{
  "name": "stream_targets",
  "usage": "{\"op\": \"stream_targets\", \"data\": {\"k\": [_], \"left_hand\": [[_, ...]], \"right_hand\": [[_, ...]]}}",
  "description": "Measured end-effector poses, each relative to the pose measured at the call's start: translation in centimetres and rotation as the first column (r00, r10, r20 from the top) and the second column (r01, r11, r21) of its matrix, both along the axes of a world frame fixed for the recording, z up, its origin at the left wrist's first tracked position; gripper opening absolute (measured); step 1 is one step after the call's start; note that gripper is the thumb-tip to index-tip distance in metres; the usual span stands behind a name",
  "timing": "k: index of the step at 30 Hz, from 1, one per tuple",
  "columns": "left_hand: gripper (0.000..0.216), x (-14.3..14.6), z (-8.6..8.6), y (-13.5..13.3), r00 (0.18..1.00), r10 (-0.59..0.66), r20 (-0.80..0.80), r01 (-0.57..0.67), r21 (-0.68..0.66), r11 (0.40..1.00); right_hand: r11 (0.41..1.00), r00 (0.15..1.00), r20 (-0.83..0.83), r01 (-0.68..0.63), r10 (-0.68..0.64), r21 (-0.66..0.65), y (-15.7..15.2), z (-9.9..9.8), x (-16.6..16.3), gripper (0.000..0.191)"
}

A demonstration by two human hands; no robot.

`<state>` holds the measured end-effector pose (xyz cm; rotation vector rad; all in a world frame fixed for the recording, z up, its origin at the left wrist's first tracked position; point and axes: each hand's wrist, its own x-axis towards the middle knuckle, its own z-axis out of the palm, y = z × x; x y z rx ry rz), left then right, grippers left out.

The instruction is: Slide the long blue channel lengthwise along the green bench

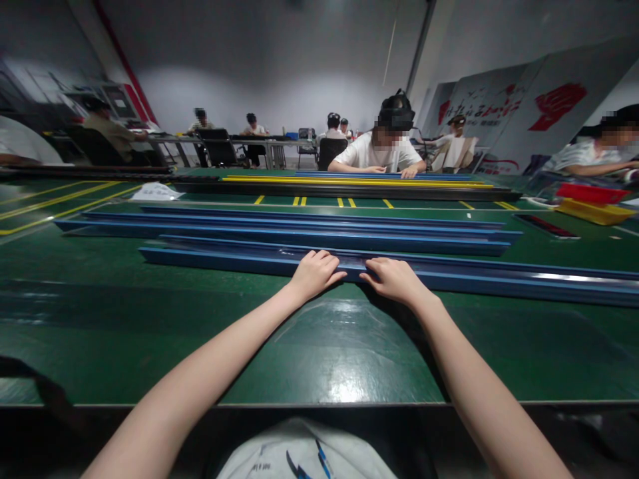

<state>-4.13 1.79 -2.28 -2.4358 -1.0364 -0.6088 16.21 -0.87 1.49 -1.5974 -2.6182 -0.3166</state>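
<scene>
A long blue plastic channel point(224, 261) lies across the green table in front of me, its right end running out of view. Near its middle, my left hand point(314, 274) is closed over the near wall, fingers reaching into the trough and thumb on the outside. My right hand point(392, 277) grips the same wall a short way to the right, with curled fingers whose tips are partly hidden. Just behind lie more blue channels point(299, 229), side by side and roughly parallel to the first.
Yellow strips point(359, 181) and black strips point(349, 193) lie farther back, before a co-worker point(379, 154) in a headset. A phone-like dark slab point(546, 226), a red tray point(592, 193) and a yellow tray point(594, 211) are at right. White paper point(157, 192) lies at back left.
</scene>
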Motion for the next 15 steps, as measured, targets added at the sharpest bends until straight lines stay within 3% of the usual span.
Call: {"op": "stream_targets", "data": {"k": [15], "left_hand": [[0.036, 0.03, 0.01, -0.1, 1.0, 0.006, -0.003, -0.006, 0.027, 1.0]], "right_hand": [[1.0, 1.0, 0.002, -0.013, 0.013, 0.016, 0.07, -0.1, 0.07, 0.03]]}}
